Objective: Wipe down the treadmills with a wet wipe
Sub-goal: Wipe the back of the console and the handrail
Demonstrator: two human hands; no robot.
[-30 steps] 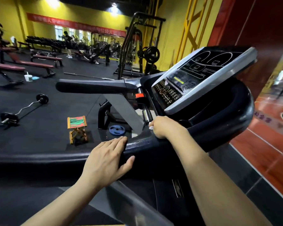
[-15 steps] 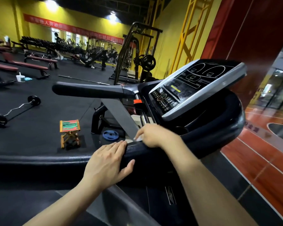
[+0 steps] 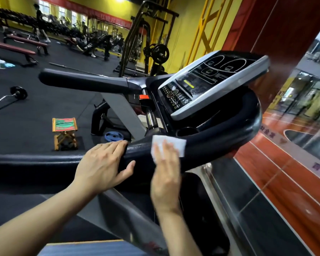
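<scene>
Pressing flat against the padded black handrail of the treadmill, our right hand holds the wet wipe in place with straight fingers; we grip nothing with it. The wipe is white, unfolded into a rough rectangle, and draped over the top of the rail just below the console. Our left hand rests released on the same rail, just beside the wipe, fingers laid over the top and thumb spread beneath.

The right hand is blurred, so the fingertip positions on the wipe are hard to make out, and the hand covers the wipe's lower left part. Console markings are too small to read. The running deck lies mostly out of frame, hidden by our forearms.

Compared with half a second ago, the right hand has changed from a closed fist bunched on the rail to an open palm, and the wipe, then barely visible, now lies spread out. The left hand has kept its position. On the floor to the left stand a folding stool and a blue weight plate.
</scene>
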